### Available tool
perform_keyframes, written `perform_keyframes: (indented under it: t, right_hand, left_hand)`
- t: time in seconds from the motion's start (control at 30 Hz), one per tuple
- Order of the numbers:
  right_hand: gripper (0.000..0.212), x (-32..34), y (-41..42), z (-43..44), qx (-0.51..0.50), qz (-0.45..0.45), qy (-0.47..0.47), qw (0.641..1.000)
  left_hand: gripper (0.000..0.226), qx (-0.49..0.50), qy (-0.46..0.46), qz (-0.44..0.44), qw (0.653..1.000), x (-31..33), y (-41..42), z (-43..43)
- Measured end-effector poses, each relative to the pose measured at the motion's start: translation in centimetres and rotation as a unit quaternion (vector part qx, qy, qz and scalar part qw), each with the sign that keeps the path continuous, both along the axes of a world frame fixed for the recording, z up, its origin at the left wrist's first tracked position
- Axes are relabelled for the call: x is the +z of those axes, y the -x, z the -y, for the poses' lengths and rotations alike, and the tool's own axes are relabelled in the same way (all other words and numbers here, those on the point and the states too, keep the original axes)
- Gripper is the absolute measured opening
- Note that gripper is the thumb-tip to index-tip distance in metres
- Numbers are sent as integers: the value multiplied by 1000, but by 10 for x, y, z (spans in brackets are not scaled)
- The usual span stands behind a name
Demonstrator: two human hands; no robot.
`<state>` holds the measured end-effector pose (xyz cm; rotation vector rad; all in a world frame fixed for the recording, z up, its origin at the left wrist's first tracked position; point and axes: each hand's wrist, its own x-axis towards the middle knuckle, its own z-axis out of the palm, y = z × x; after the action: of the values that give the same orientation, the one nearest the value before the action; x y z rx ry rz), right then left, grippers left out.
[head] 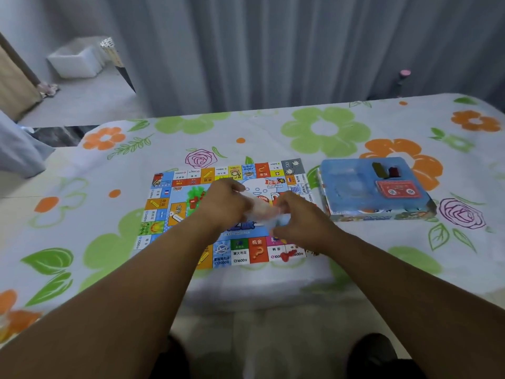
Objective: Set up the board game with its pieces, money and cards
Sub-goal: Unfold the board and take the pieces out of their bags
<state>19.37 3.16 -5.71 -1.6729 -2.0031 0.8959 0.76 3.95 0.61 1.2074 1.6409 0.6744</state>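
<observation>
While I am watching through the head camera, the left hand (224, 205) and right hand (302, 221) are meeting over the middle of the board (175, 206), which is lying flat on the sheet (328, 127). Between them they are holding a pale, pinkish bundle (263, 210). It is blurring badly, so I am taking it for wrapped play money, perhaps. The left hand's grip is curling over the bundle's left end from above, and the right hand's grip is pinching its right end with the fingers bent inward. The bundle is hanging over the board's blue centre. A small red piece (287, 255) is sitting on the board's near edge, just below the right wrist. Just beside the board on its right, the box (382, 214) is lying open with a blue tray (347, 184) inside. A red deck (399, 189) is resting in the tray's right part. Behind it, a dark green piece (379, 169) and a dark red piece (394, 172) are sitting side by side.
</observation>
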Motion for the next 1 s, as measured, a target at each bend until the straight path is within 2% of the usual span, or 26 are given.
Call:
perform_keyframes:
  t: [0.1, 0.17, 0.27, 0.37, 0.53, 0.77, 1.0]
  right_hand:
    - [56, 12, 2, -4, -68, -167, 97, 979]
    - [44, 15, 1, -7, -102, -259, 145, 949]
    - [25, 16, 0, -8, -140, -326, 162, 921]
    - [12, 17, -3, -9, -172, -345, 154, 910]
    - [13, 20, -8, -9, -193, -370, 159, 895]
    - [11, 28, -17, -9, -217, -405, 162, 873]
    - [3, 32, -35, -7, -262, -407, 118, 867]
  left_hand:
    - [30, 46, 7, 67, 997, 2, 3, -1]
    - [29, 61, 6, 104, 993, 1, 2, -2]
    - [31, 71, 6, 130, 989, -3, 0, -1]
    - [33, 73, 9, 151, 986, -6, -3, 0]
    - [13, 49, 18, 159, 986, -11, -2, -1]
    - [40, 13, -9, 163, 987, -11, -16, -1]
    - [49, 11, -7, 174, 985, -8, -35, -4]
